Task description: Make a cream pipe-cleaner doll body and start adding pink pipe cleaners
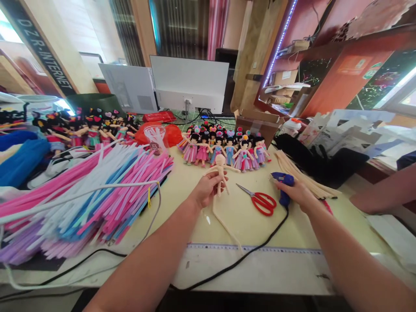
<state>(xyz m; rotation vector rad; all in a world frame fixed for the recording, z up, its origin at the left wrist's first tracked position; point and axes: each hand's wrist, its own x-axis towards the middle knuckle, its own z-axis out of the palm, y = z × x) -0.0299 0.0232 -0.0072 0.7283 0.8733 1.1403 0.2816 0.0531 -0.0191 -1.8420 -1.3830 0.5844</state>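
My left hand (207, 189) holds a bare cream doll figure (220, 167) upright over the table, fingers wrapped round its body and legs. The figure has a round head and thin arms spread sideways. Below it a cream pipe cleaner (227, 229) runs down to the ruler. My right hand (296, 193) touches a blue glue gun (284, 184), whose nozzle points left and whose black cord runs to the front edge. Between the hands lie red-handled scissors (264, 203), blades towards the upper left.
Finished dolls (227, 149) stand behind the figure. Bundles of coloured pipe cleaners (97, 190) cover the left side; cream ones (302, 175) lie at right. A ruler (279, 250) runs along the front. Another person's arm (383, 190) is at the far right.
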